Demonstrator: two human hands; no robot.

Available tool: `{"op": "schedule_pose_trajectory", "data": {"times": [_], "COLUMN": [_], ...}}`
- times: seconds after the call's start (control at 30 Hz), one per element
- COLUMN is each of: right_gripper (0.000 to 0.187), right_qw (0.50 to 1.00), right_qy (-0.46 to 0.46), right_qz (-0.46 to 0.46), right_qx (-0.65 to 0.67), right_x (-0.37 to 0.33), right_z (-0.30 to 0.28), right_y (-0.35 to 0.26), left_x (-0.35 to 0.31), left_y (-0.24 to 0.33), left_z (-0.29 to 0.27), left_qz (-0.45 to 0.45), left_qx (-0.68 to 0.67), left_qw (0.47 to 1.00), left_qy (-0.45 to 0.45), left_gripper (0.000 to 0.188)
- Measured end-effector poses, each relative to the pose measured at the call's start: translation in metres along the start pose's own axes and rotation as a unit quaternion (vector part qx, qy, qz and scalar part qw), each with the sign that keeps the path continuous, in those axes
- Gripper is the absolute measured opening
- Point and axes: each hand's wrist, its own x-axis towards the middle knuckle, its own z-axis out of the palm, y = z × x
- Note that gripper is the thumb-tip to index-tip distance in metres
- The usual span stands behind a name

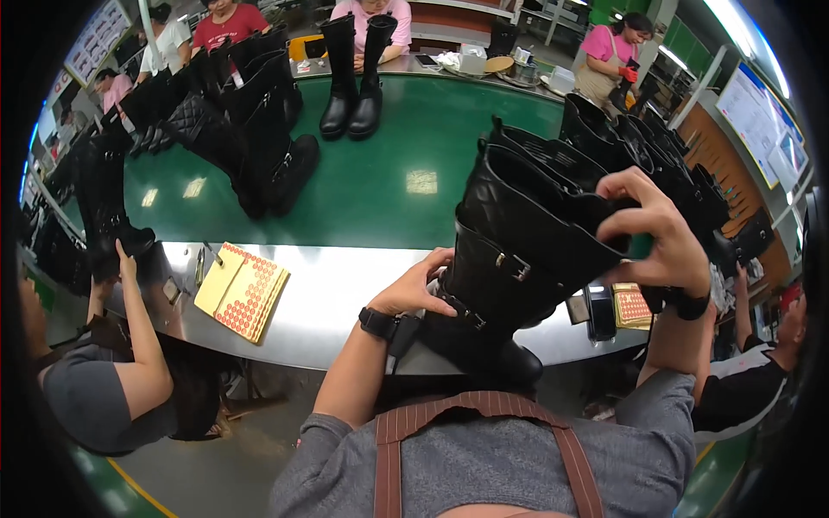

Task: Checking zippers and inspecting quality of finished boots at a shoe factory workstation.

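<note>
A pair of tall black boots stands before me at the metal edge of the table, their shafts leaning right. The nearer boot [527, 233] has a quilted upper shaft and buckled straps. My left hand [419, 289] is closed round its ankle side, near the lower buckle. At the top opening, my right hand [661, 229] curls its fingers and thumb about the shaft's rim. The second boot [553, 148] is mostly hidden behind the first; only its upper rim shows.
Yellow sheets with red round stickers [242, 292] lie left on the metal strip; another stack [635, 306] lies right. Black boots stand on the green table [389, 194]: an upright pair [351, 82], a leaning pair [259, 147] and rows at both sides. Co-workers flank me.
</note>
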Motion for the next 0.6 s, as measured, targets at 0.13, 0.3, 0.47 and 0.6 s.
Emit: {"op": "schedule_pose_trajectory", "data": {"times": [0.13,0.3,0.47,0.6], "right_gripper": [0.043,0.035,0.043,0.061], "right_qw": [0.985,0.987,0.997,0.992], "right_qy": [-0.147,-0.159,-0.069,0.031], "right_qz": [-0.085,0.019,0.006,0.075], "right_qx": [0.000,0.011,-0.019,-0.099], "right_x": [0.024,0.059,0.094,0.150], "right_z": [-0.013,0.003,0.012,0.018], "right_y": [0.006,0.015,0.029,0.078], "left_x": [0.002,-0.005,-0.019,-0.035], "left_y": [-0.008,0.011,0.028,-0.003], "left_z": [0.001,-0.016,-0.070,-0.095], "left_qz": [0.031,-0.018,-0.026,0.045], "left_qx": [-0.024,-0.011,0.001,-0.292], "left_qw": [0.999,1.000,0.994,0.894], "left_qy": [-0.004,-0.007,0.107,0.338], "left_gripper": [0.104,0.100,0.065,0.041]}}
